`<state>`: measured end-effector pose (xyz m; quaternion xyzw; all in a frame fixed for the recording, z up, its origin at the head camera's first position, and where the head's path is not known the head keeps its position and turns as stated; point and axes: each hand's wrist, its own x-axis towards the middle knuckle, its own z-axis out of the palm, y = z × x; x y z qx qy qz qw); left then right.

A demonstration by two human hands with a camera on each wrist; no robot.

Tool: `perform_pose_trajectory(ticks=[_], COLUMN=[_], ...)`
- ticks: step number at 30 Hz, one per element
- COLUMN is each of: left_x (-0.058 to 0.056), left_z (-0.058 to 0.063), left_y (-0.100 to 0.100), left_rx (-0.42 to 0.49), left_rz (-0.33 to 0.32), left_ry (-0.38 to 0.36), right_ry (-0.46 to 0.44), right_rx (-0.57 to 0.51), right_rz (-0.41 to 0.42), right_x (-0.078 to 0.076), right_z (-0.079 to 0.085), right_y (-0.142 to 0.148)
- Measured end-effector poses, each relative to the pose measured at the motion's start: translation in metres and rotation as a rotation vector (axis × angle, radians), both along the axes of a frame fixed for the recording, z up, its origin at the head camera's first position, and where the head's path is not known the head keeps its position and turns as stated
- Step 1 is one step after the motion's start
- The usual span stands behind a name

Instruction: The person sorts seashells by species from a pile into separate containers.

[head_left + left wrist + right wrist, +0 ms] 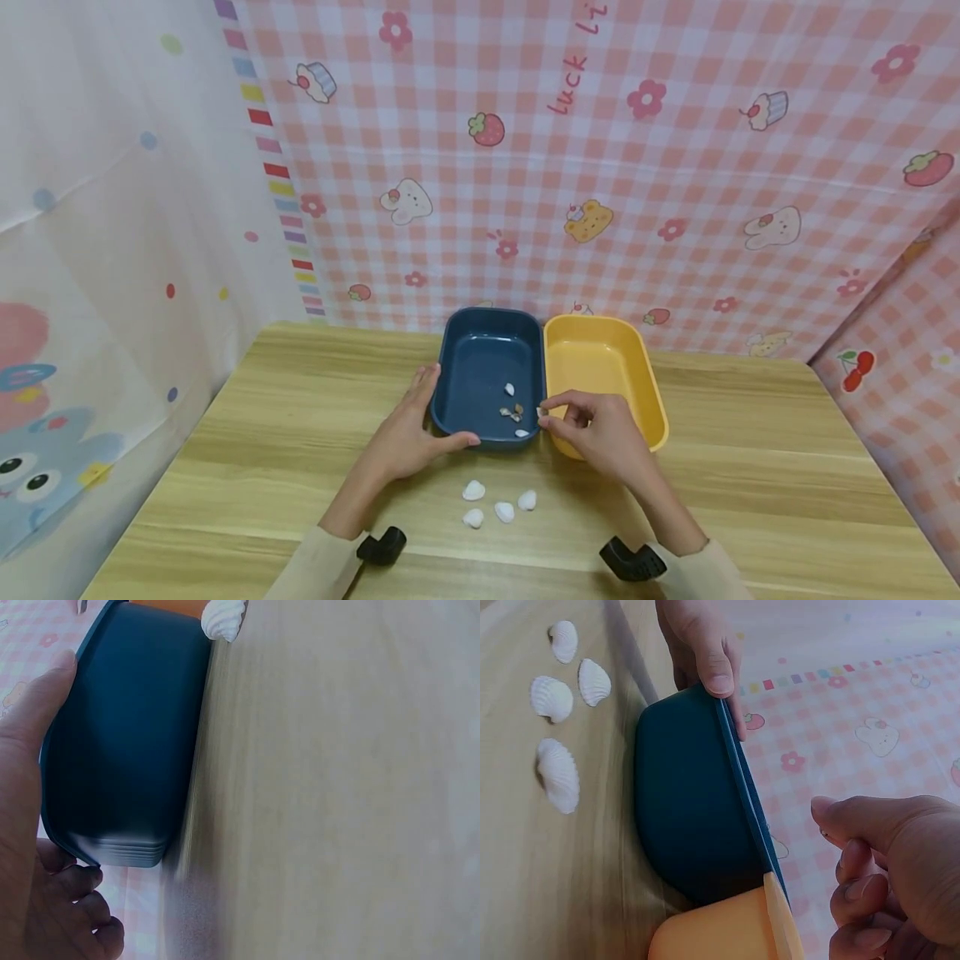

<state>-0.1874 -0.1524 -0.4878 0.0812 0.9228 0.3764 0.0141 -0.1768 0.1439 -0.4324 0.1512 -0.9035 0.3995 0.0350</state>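
Note:
My left hand (408,429) holds the near left corner of the dark blue tray (487,320), its thumb on the front rim and its fingers along the left side. Between thumb and forefinger, my right hand (596,425) pinches a small pale shell (541,412) above the rims where the two trays meet; the fingers mostly hide it in the right wrist view. Several small shells lie in the blue tray, among them a white shell (509,389) and a brownish cluster (513,413). Beneath my right hand stands the yellow tray (654,400).
Several larger white ridged shells, one of them a white shell (504,512), lie on the wooden table (300,400) in front of the trays. Behind the table hangs a pink checked cloth (450,167). A white dotted cloth (112,208) hangs at the left.

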Motion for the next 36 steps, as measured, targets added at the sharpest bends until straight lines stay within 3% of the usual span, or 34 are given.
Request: perform_pose_trajectory(ticks=[12,25,36], left_x=[-0.002,-0.002,-0.002], left_z=[-0.001,-0.001,-0.001], left_y=[0.000,-0.001,-0.002], left_rx=[-0.016,-0.029,-0.033], left_rz=[-0.016,-0.021,-0.023], left_ry=[0.031,0.031,0.047], right_ry=[0.034,0.006,-0.022], right_rx=[-0.012,0.005,0.020], right_rz=[0.029,0.034,0.036], right_x=[-0.021,-0.042,-0.051], right_z=[-0.002,-0.008,-0.011], right_y=[-0.021,-0.033,-0.040])
